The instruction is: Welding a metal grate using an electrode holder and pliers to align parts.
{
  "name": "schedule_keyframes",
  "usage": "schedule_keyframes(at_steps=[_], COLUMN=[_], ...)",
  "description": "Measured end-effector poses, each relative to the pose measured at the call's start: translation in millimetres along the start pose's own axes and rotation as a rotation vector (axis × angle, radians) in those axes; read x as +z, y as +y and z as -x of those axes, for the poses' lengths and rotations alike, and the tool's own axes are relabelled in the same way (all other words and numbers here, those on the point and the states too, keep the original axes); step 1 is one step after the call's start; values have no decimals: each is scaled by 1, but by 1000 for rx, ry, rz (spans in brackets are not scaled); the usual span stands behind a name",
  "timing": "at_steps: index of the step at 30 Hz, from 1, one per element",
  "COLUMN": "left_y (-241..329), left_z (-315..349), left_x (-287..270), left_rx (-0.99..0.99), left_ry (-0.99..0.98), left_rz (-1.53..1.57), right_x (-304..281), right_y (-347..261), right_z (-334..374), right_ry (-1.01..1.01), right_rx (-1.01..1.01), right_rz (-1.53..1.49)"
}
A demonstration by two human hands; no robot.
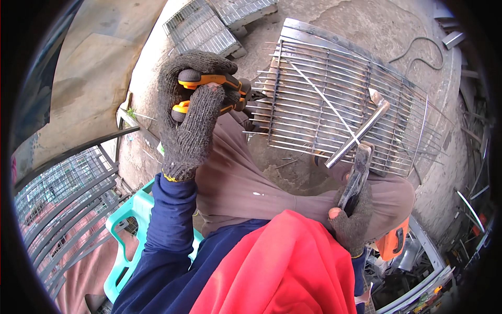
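Note:
My left hand, in a dark knitted glove, is closed round orange-and-black pliers. The pliers' jaws point right, at the left ends of the rods of a wire grid; whether they touch a rod I cannot tell. My right hand, gloved too with a bare thumb tip, grips a worn metal tool with a flat, channel-like handle. Beyond its far end a shiny metal bar lies slantwise over the grid; whether the two are joined I cannot tell. A thin rod crosses the grid diagonally.
Under the grid's far edge is a sheet-metal piece. Finished-looking wire racks stand at the far left. A turquoise plastic stool is beneath me. Lower right are an orange tool case and metal scraps. A cable curls on the floor.

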State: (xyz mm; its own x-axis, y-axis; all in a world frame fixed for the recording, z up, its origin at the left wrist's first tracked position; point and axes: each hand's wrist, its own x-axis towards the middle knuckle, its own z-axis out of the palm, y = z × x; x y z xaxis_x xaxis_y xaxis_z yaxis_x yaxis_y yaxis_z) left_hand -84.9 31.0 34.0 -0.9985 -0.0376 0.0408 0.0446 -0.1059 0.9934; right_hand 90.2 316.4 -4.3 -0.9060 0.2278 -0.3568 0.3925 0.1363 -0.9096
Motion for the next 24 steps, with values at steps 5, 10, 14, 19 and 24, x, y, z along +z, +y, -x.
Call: schedule_keyframes(at_steps=[5,10,14,19,24], left_y=[0,1,-1,-3,-3], left_z=[-1,-2,-3,-3,-4], left_x=[0,3,1,-3,1], left_rx=[28,12,22,-19,30], left_ry=[16,15,22,21,16], left_rz=[-117,-57,-67,-66,-56], right_x=[4,1,-3,-3,-2], right_y=[-12,-3,-10,-12,-13], right_z=[1,0,2,0,-1], right_ry=[-35,-26,-86,-96,-91], right_rx=[122,45,133,124,129], right_rz=[-35,62,65,82,66])
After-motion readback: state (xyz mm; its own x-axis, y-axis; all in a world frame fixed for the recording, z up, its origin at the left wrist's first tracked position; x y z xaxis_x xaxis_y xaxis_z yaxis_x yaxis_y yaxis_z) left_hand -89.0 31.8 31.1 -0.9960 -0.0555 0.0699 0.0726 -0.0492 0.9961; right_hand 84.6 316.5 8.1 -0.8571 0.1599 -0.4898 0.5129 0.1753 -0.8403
